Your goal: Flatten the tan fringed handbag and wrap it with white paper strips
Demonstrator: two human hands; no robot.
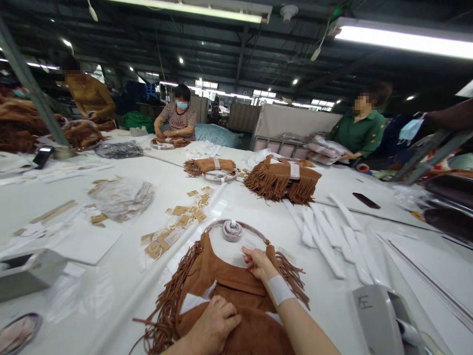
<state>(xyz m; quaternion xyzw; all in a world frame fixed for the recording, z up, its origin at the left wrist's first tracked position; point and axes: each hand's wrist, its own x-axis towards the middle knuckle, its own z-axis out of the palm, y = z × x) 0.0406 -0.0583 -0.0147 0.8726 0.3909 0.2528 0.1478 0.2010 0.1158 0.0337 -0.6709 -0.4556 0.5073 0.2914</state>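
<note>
A brown suede fringed handbag lies on the table in front of me, its curved handle pointing away. White paper shows at its opening, beside a zip. My left hand presses on the front of the bag with fingers curled into the suede. Over the bag's upper edge, inside the handle loop, my right hand is closed in a pinch; what it holds is too small to make out. A white band circles my right wrist. A wrapped, coiled strap rests within the handle loop.
Cardboard tags with strings lie scattered left of centre. White strips are at right, near a grey tape dispenser; another dispenser stands left. Stacked fringed bags sit farther back. Several co-workers stand around the table.
</note>
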